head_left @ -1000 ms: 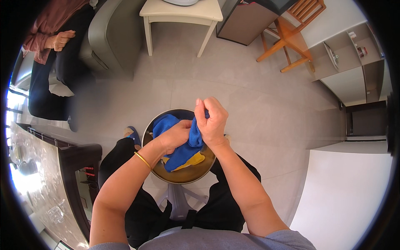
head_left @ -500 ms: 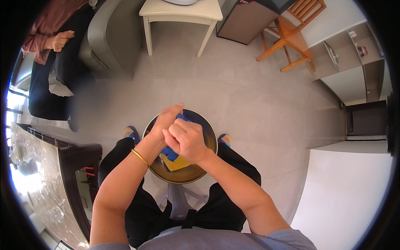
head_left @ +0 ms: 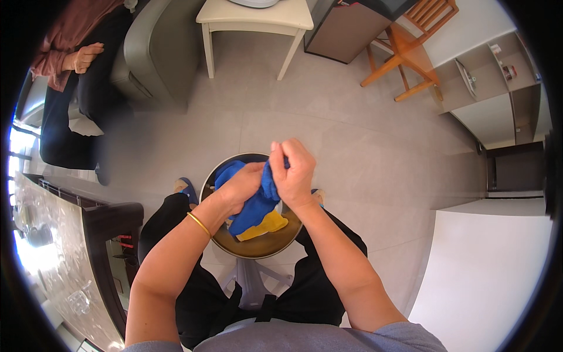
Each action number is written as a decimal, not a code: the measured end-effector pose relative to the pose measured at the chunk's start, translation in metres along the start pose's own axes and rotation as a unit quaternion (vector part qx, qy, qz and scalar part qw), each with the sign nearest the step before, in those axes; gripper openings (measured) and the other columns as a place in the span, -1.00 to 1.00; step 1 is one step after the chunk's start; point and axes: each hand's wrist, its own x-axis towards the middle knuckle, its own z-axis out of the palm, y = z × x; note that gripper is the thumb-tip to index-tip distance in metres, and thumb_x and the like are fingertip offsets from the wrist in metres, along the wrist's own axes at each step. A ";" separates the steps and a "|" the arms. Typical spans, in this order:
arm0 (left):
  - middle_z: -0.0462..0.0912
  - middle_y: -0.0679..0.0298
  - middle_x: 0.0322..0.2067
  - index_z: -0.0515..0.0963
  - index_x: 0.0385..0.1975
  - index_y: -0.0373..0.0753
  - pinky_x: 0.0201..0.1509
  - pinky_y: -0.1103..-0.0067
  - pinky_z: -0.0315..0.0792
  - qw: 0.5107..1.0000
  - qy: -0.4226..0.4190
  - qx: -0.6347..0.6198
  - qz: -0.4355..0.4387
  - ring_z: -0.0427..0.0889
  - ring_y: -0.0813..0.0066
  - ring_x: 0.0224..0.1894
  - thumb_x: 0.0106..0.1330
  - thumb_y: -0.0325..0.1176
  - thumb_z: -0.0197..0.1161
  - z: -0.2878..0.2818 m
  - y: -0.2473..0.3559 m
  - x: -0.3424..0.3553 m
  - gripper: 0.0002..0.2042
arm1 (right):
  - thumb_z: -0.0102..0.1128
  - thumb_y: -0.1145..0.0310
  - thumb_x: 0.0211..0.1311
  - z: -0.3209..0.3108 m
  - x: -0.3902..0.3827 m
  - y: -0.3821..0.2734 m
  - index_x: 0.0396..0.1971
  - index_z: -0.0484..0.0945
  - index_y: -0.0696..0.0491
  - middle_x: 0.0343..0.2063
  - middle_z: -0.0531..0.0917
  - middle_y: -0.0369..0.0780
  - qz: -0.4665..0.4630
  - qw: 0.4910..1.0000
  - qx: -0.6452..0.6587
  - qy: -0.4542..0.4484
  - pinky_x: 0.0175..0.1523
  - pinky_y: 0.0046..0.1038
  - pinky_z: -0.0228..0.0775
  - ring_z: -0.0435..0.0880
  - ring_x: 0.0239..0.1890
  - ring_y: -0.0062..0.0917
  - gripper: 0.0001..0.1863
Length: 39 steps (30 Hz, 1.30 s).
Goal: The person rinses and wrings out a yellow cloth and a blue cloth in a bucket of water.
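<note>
- Right hand [head_left: 295, 174] clenches blue fabric [head_left: 251, 216] at the round bronze-coloured basin's [head_left: 261, 249] two o'clock!
- Left hand's [head_left: 240, 188] fingers curl round it, too.
- Looks soft, probably light: grip bunched folds.

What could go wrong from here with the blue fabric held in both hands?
The bunched blue fabric could slip from the left grip or the right grip if pulled hard.
The crumpled yellow fabric lies right by it and might get dragged along.
Neither grip appears to hold the round, pale-rimmed brown basin, so a knock might shift it.
</note>
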 end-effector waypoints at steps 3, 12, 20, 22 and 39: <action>0.63 0.33 -0.34 0.57 -0.23 -0.26 -0.27 0.62 0.53 0.985 0.050 -0.149 0.075 0.60 0.58 -0.38 0.50 -0.21 0.09 -0.010 -0.008 0.009 -0.76 | 0.27 0.48 0.20 0.009 -0.015 -0.009 -0.61 0.32 0.10 -0.62 0.40 -0.16 -0.067 0.996 0.019 -0.064 -0.51 -0.30 0.27 0.43 -0.62 -0.25 -0.71; 0.39 0.44 -0.57 0.45 -0.51 -0.13 -0.45 0.61 0.28 0.976 0.151 -0.132 0.084 0.35 0.63 -0.52 0.46 -0.07 0.18 -0.019 -0.001 0.015 -0.66 | 0.31 0.43 0.17 0.019 -0.032 -0.023 -0.64 0.31 0.05 -0.62 0.39 -0.20 -0.144 0.982 0.002 -0.118 -0.52 -0.32 0.31 0.45 -0.64 -0.33 -0.67; 0.61 0.41 -0.29 0.60 -0.08 -0.30 -0.18 0.66 0.49 0.997 -0.061 0.028 0.035 0.54 0.67 -0.30 0.48 -0.31 0.07 -0.001 -0.001 -0.001 -0.76 | 0.22 0.47 0.29 -0.004 0.006 0.016 -0.58 0.29 0.17 -0.64 0.32 -0.17 0.063 0.997 -0.003 0.039 -0.50 -0.40 0.16 0.25 -0.61 -0.40 -0.68; 0.62 0.39 -0.36 0.58 -0.12 -0.26 -0.31 0.67 0.53 0.996 -0.088 0.015 0.030 0.59 0.69 -0.39 0.49 -0.28 0.09 0.000 -0.001 -0.002 -0.79 | 0.22 0.47 0.29 -0.004 0.007 0.017 -0.59 0.29 0.17 -0.64 0.33 -0.15 0.093 0.994 0.008 0.050 -0.50 -0.38 0.17 0.27 -0.61 -0.36 -0.68; 0.53 0.42 -0.47 0.54 -0.36 -0.19 -0.25 0.64 0.42 0.985 0.101 -0.088 0.105 0.46 0.65 -0.43 0.46 -0.15 0.16 -0.017 0.000 0.007 -0.75 | 0.32 0.49 0.16 0.015 -0.025 -0.025 -0.63 0.33 0.06 -0.63 0.38 -0.18 -0.149 0.985 0.013 -0.092 -0.54 -0.33 0.25 0.41 -0.65 -0.33 -0.69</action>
